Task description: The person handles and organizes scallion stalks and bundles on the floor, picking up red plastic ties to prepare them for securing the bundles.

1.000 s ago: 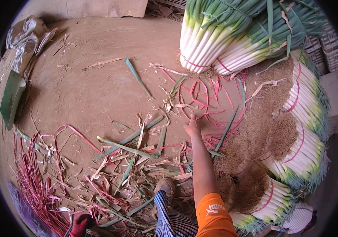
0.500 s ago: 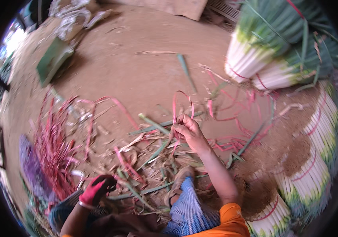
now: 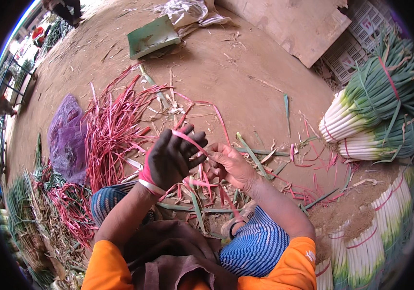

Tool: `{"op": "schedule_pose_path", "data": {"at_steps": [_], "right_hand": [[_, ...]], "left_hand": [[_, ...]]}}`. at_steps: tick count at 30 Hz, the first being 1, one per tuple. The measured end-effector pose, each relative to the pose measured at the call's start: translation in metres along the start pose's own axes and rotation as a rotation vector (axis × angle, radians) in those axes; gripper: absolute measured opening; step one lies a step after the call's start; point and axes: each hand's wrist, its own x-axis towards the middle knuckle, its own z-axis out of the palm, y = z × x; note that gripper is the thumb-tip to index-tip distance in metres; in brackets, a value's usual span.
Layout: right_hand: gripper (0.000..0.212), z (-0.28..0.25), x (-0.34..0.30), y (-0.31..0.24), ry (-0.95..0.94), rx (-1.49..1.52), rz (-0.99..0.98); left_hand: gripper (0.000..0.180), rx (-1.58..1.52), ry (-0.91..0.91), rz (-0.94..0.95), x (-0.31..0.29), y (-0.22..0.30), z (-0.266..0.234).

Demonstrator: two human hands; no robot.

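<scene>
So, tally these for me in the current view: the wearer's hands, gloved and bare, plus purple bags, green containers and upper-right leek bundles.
Gloved hand: 1
Bare hand: 1
Purple bag: 1
Green container: 1
Upper-right leek bundles: 2
Total: 6

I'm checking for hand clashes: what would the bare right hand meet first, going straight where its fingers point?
Besides the flat pink strip at its fingertips, the bare right hand would probably first meet the dark-palmed gloved left hand, though the depth between them is unclear.
</scene>
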Motion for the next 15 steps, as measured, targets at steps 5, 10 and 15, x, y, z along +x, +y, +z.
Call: {"op": "schedule_pose_path", "data": {"at_steps": [5,10,15], "right_hand": [[0.02,0.007,-0.012,-0.008,0.059,-0.51,0.024],[0.019,0.001,-0.025,-0.016,0.075,-0.678,0.0],[0.018,0.008,-0.028,-0.024,0.167,-0.685,-0.162]], "left_hand": [[0.029,0.097,-0.035,0.122,-0.027,0.069,-0.007],[0.022,0.192,0.103,0.288,-0.051,0.109,-0.015],[0.022,0.597,0.287,0.304,-0.067,0.131,-0.033]]}}
